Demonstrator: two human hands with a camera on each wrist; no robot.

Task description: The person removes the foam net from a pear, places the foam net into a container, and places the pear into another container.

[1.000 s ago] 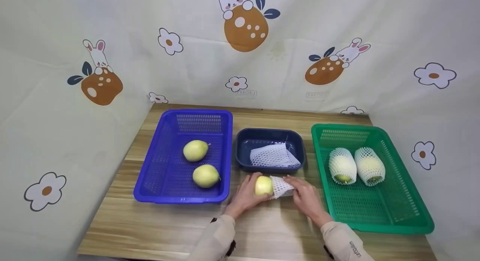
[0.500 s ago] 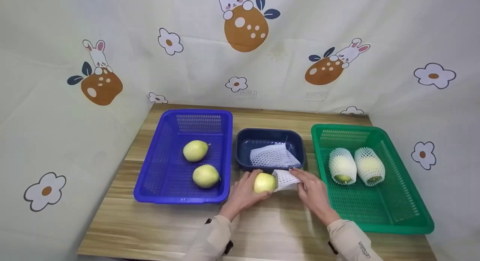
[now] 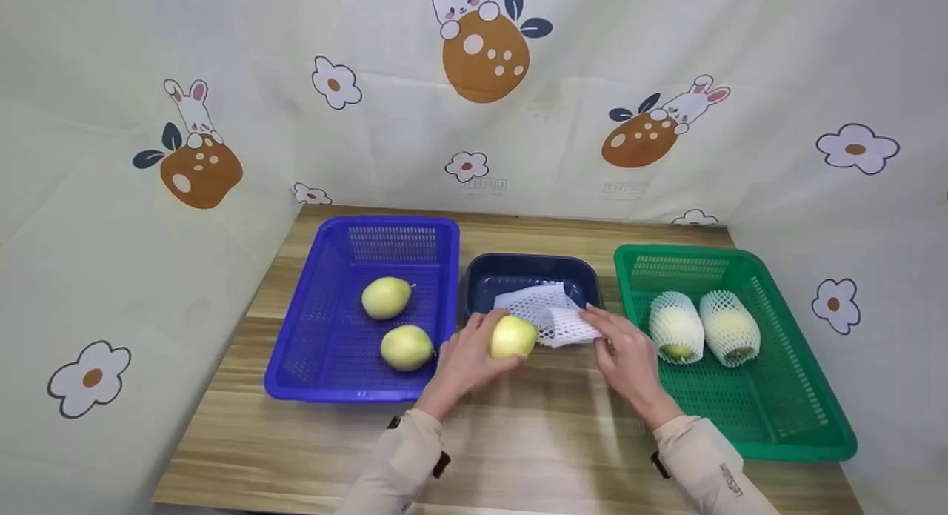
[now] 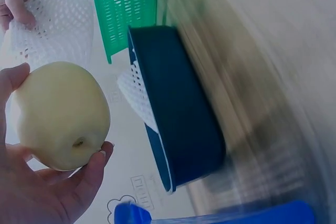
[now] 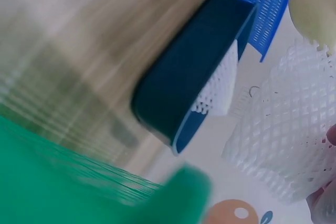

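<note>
My left hand (image 3: 468,356) grips a yellow-green pear (image 3: 513,337), thumb on one side and fingers round the other. In the left wrist view the dimpled end of that pear (image 4: 63,116) faces the camera. My right hand (image 3: 626,356) pinches a white foam net sleeve (image 3: 569,327) by its right part. The sleeve's left end meets the pear; in the right wrist view the net (image 5: 291,124) hangs wide against the pear (image 5: 315,11). Both hands are raised just in front of the dark blue bin (image 3: 535,261), where more white foam netting (image 3: 529,301) lies.
At the left, a blue basket (image 3: 296,337) holds two bare pears, a rear one (image 3: 386,298) and a front one (image 3: 407,347). The green basket (image 3: 729,419) at the right holds two net-wrapped pears (image 3: 677,327). All stand on a wooden table (image 3: 533,441) before a printed curtain (image 3: 400,130).
Both hands have lifted and moved away from me, toward the dark blue bin, with the pear and the net sleeve. The baskets and their pears stay where they were.
</note>
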